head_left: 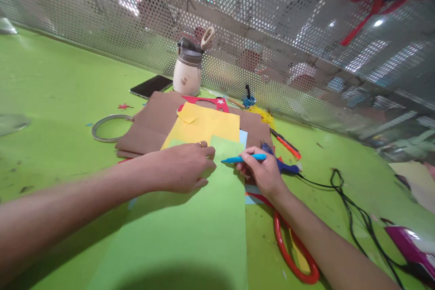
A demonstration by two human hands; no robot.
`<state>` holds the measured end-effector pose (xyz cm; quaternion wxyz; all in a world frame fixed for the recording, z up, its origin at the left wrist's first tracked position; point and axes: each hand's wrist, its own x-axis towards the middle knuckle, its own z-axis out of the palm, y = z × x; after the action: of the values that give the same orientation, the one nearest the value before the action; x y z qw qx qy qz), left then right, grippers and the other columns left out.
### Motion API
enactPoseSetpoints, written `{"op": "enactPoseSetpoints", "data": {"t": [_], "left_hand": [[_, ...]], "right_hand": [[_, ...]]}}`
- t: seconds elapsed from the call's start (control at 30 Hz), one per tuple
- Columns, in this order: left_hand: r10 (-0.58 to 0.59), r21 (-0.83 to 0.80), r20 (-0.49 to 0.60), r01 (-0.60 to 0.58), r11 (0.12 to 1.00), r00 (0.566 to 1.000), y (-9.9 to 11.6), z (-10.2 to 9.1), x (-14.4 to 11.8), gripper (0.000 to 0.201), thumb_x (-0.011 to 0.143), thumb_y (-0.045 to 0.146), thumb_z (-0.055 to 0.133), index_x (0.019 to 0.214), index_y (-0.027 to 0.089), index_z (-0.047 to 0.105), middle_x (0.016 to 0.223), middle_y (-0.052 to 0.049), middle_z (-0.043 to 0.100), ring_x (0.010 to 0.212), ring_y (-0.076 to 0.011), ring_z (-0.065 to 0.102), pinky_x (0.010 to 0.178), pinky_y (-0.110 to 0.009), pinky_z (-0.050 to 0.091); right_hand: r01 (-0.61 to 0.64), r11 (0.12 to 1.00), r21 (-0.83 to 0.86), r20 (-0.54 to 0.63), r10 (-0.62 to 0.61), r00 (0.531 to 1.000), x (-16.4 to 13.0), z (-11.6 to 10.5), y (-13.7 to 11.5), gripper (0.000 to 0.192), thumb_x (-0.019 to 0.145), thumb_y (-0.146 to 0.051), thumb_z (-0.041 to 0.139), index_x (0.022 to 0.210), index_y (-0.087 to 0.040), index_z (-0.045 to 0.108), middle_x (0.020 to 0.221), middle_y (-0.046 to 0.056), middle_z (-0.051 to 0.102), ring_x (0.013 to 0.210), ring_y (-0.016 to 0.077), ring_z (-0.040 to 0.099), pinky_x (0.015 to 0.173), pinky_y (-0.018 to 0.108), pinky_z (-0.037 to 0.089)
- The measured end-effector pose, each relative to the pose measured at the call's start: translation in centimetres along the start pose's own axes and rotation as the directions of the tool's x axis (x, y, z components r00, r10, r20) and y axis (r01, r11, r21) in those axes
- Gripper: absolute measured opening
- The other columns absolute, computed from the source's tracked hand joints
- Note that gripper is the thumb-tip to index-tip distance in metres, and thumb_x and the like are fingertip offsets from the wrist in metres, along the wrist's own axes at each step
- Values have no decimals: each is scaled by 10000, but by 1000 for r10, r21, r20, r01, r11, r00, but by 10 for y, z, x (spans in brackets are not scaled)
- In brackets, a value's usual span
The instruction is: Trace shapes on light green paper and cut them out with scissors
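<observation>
Near the middle of the tabletop, fingertips first:

Right hand (263, 173): fingers closed together round a blue pen (243, 159), held low and nearly flat, tip pointing left onto the paper; a writing or marking grip, by the look of it.

Left hand (183, 166): palm down, fingers loosely curled and close together, pressing on the light green sheet (190, 231); judged to be pinning it flat so it does not slide under the pen. A ring shows on one finger.

Light green sheet: lies toward the near edge of the tabletop, under both hands, overlapping the papers behind it.

Yellow sheet (204, 124): just behind the green sheet, one corner folded over.

Brown card (152, 124): beneath the yellow sheet, toward the far edge.

Red cut paper (217, 102): on the brown card, with a cut-out hole.

Glue gun (283, 165): blue, just right of the right hand, partly hidden by it; black cord (353, 208) trails toward the right edge.

Red scissors (292, 253): under the right forearm, near edge.

White flask (188, 70): upright at the far edge, against the perforated screen (272, 18).

Phone (151, 86): flat, just left of the flask.

Grey ring (102, 127): left of the brown card.

Green tabletop (50, 90): small paper scraps scattered about.
</observation>
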<state>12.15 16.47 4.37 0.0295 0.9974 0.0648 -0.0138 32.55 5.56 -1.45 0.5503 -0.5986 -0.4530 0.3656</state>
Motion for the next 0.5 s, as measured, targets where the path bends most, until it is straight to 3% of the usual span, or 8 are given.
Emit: {"op": "enactPoseSetpoints", "data": {"t": [0.5], "left_hand": [[-15,-6,9,15,1000,1000,1,-1,0,204,808,291,601,977,197,667,986,-101,622,909,-266,588,743,-371,470]], "right_hand": [[-20,999,-49,-2,20,1000,1,1,-5,181,918,-272,582,804,-134,606,639,-59,589,450,64,526,403,180,431]]}}
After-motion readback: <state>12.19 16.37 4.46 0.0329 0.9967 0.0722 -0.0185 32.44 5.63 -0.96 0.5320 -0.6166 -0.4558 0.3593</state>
